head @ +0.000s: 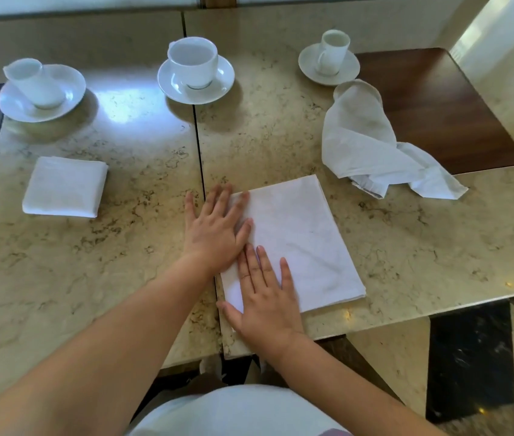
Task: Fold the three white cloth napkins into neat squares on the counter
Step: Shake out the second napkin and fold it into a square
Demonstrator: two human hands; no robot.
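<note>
Both hands lie flat with straight fingers, so neither has a grip on anything. The left hand (216, 229) presses on the left edge of a half-folded napkin (299, 240), its outer fingers spilling onto the marble surface (117, 278). The right hand (265, 297) presses palm-down on the same napkin's near left corner, just beside the left hand, thumb reaching off the cloth. This napkin is a flat white rectangle, lying slightly tilted near the front edge of the surface.

To the left, well apart, a finished napkin square (65, 186) lies flat. To the right and farther back, a crumpled napkin (368, 143) lies in a loose heap, partly over a dark wooden inlay (456, 111).

Along the back stand three white cups on saucers: a left cup (34, 81), a middle cup (192, 59) and a smaller right cup (332, 51).
</note>
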